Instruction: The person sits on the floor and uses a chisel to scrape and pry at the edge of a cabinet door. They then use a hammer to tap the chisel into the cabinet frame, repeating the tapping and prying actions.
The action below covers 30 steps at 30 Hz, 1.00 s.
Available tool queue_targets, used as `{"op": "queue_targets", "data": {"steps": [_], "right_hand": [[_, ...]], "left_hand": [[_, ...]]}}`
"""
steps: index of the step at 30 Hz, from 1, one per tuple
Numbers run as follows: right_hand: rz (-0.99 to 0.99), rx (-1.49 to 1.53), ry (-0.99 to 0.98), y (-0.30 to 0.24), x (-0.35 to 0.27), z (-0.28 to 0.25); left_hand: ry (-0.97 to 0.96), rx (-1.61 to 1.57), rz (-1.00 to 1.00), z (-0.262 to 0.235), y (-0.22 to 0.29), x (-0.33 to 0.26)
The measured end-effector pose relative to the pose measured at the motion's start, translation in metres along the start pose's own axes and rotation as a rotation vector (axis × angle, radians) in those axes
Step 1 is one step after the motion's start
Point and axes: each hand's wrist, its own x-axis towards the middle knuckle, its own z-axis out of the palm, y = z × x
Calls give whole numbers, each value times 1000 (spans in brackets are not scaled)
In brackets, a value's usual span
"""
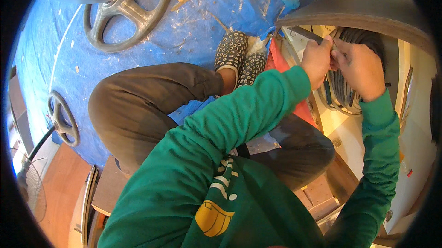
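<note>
I crouch on a blue tarp (pixel 193 22) in green sleeves and dark trousers. My left hand (pixel 316 62) is closed around a flat dark tool (pixel 304 33) that sticks up to the left. My right hand (pixel 361 68) is closed too, its fingers pinching something small where it meets my left hand; what it pinches is hidden. Both hands are over a coil of grey cables (pixel 343 89) inside a pale round housing (pixel 340 126). A dark curved panel (pixel 363 11) arches above the hands.
A large grey spoked wheel (pixel 126 11) lies on the tarp at upper left, a smaller one (pixel 63 119) at the left. Wood chips litter the tarp. My patterned slippers (pixel 232 50) are next to a red cloth (pixel 281 59). A fan (pixel 30 186) stands lower left.
</note>
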Motion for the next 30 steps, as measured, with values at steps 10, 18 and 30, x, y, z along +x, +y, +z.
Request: {"op": "queue_targets", "data": {"steps": [10, 18, 30], "right_hand": [[63, 54, -79, 10, -27, 17], [801, 1139, -116, 37, -166, 99], [781, 1885, 263, -19, -184, 156]], "left_hand": [[-246, 478, -265, -52, -1, -25], [133, 1651, 954, -99, 76, 34], [-135, 2354, 1166, -87, 107, 80]]}}
